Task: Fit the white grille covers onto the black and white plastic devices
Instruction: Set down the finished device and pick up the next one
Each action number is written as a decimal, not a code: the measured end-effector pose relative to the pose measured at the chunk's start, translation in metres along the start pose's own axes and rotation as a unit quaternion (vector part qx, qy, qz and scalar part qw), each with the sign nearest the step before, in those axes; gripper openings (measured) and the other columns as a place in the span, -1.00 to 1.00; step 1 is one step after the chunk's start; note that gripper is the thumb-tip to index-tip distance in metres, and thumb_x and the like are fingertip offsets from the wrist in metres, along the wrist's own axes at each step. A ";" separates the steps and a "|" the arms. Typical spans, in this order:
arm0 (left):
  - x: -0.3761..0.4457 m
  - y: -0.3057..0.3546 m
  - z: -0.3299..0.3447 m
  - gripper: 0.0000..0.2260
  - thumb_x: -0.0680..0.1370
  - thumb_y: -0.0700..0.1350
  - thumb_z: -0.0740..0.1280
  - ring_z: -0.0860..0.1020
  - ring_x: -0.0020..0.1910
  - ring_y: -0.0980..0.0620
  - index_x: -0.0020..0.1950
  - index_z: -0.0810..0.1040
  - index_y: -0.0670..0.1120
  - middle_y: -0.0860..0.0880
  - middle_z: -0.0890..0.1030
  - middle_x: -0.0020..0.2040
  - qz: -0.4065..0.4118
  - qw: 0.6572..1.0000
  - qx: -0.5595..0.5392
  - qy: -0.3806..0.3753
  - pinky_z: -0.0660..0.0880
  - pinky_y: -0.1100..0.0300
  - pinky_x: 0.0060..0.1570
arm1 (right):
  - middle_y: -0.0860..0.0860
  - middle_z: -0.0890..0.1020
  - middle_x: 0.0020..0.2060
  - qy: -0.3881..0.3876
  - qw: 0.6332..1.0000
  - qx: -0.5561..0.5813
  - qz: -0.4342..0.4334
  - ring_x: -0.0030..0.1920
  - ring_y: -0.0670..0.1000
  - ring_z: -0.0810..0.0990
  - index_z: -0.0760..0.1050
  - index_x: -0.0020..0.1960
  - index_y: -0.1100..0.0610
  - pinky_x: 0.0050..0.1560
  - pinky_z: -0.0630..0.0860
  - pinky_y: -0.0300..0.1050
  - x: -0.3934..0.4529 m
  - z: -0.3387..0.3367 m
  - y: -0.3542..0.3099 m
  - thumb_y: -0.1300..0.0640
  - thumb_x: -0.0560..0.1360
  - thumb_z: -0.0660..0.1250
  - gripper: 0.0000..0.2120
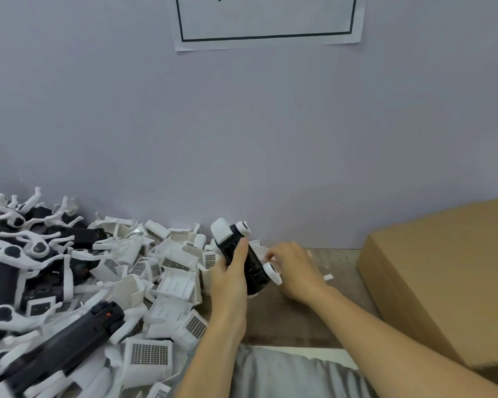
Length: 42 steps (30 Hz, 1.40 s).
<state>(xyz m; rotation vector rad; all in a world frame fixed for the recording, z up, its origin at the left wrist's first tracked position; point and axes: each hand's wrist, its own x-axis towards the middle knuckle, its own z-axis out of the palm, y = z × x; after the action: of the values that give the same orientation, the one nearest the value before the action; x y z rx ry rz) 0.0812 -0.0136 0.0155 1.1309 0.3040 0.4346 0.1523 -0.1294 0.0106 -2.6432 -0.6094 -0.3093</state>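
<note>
The left hand (pixel 233 270) grips one black and white device (pixel 243 258) around its black body, thumb laid along the near face, holding it tilted with its white head end toward the far wall. The right hand (pixel 295 270) is at the device's right side, fingers curled near a white ring-shaped part at the lower end. Whether those fingers hold a grille cover cannot be told; they hide whatever is beneath them.

The supply of white grille covers (pixel 173 265) lies heaped just left of the held device, several showing their grey mesh panels. More unfinished devices (pixel 69 343) are piled at the near left. A cardboard box (pixel 443 282) stands at the right, apart from the hands, on the worn tabletop (pixel 285 326).

Judged step: positioning or seating a part on the held device. The next move calls for aligning a cover squarely with its opening, steadying the body with the left hand, and pressing until seated.
</note>
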 end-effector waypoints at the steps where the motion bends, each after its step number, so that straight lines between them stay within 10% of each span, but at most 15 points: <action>1: 0.001 0.000 0.000 -0.81 0.55 0.06 0.40 0.69 -0.11 -0.01 -0.04 0.68 -0.04 0.00 0.73 -0.17 -0.003 1.000 -0.009 -0.005 0.57 -0.02 -0.06 | -0.01 0.59 -0.04 0.023 0.997 0.070 0.035 0.02 0.07 0.51 0.54 0.02 0.07 -0.04 0.39 -0.05 0.000 -0.002 0.003 0.12 0.65 0.19 -0.85; 6: 0.002 0.000 -0.002 -0.82 0.56 0.04 0.39 0.68 -0.17 0.12 0.01 0.66 -0.05 0.08 0.72 -0.20 0.003 1.000 -0.012 -0.004 0.51 0.27 -0.29 | 0.06 0.63 0.02 0.112 0.820 0.495 0.264 -0.07 0.01 0.61 0.47 0.17 0.13 -0.13 0.55 -0.12 -0.021 -0.025 0.015 0.12 0.71 0.07 -0.79; 10: -0.004 0.000 0.002 -0.82 0.57 0.05 0.39 0.70 -0.13 0.09 0.02 0.64 -0.03 0.07 0.72 -0.18 0.040 0.997 0.057 -0.035 0.59 0.25 -0.21 | 0.04 0.61 -0.40 0.097 0.626 0.728 0.264 -0.47 -0.08 0.52 0.55 0.12 0.28 -0.33 0.47 -0.12 -0.055 -0.035 0.014 0.28 0.68 0.11 -0.76; 15: -0.014 -0.006 0.013 -0.62 0.57 0.24 0.26 0.64 0.13 -0.01 0.24 0.59 0.04 0.00 0.69 0.10 0.046 0.986 0.116 -0.112 0.54 -0.07 0.23 | -0.07 0.59 -0.44 0.092 0.748 0.633 0.179 -0.51 -0.18 0.45 0.58 0.07 0.17 -0.36 0.41 -0.20 -0.059 -0.040 -0.009 0.20 0.72 0.06 -0.69; 20: -0.020 -0.006 0.022 -0.52 0.54 0.25 0.18 0.65 0.14 0.01 0.27 0.57 -0.03 -0.03 0.71 0.10 0.029 0.987 0.074 -0.143 0.53 0.01 0.22 | -0.11 0.69 -0.18 0.129 0.888 0.430 0.094 -0.16 -0.21 0.65 0.52 0.05 -0.10 -0.18 0.58 -0.26 -0.057 -0.036 -0.033 0.13 0.70 0.08 -0.74; 26: -0.019 -0.005 0.020 -0.64 0.66 0.11 0.15 0.65 0.09 0.07 0.28 0.57 -0.05 -0.01 0.70 0.09 0.057 0.985 0.115 -0.119 0.51 0.17 0.14 | -0.12 0.59 -0.09 0.161 0.957 0.230 0.067 -0.11 -0.21 0.56 0.45 0.09 -0.03 -0.28 0.43 -0.36 -0.058 -0.031 -0.031 0.10 0.65 0.09 -0.84; 33: -0.018 -0.007 0.020 -0.69 0.71 0.00 0.11 0.63 0.19 -0.03 0.22 0.60 -0.05 -0.07 0.69 0.13 0.026 0.987 0.104 -0.116 0.46 -0.12 0.33 | -0.07 0.63 0.00 0.134 0.919 0.363 0.076 0.00 -0.08 0.60 0.57 0.09 -0.07 0.06 0.57 -0.05 -0.055 -0.026 -0.022 0.03 0.65 0.23 -0.85; 42: -0.023 -0.003 0.020 -0.79 0.67 -0.05 0.22 0.68 0.02 -0.02 0.03 0.66 0.00 -0.03 0.73 -0.05 0.100 0.975 0.151 -0.128 0.58 0.06 0.08 | 0.03 0.75 -0.07 0.008 0.788 0.607 0.105 -0.01 0.01 0.73 0.67 0.09 0.15 -0.13 0.62 -0.23 -0.057 -0.036 -0.017 0.09 0.64 0.27 -0.77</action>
<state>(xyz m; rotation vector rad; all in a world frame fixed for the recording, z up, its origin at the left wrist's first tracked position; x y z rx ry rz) 0.0707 -0.0414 0.0211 1.5081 0.0274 0.4225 0.0904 -0.1522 0.0316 -1.4089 -0.3021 0.1284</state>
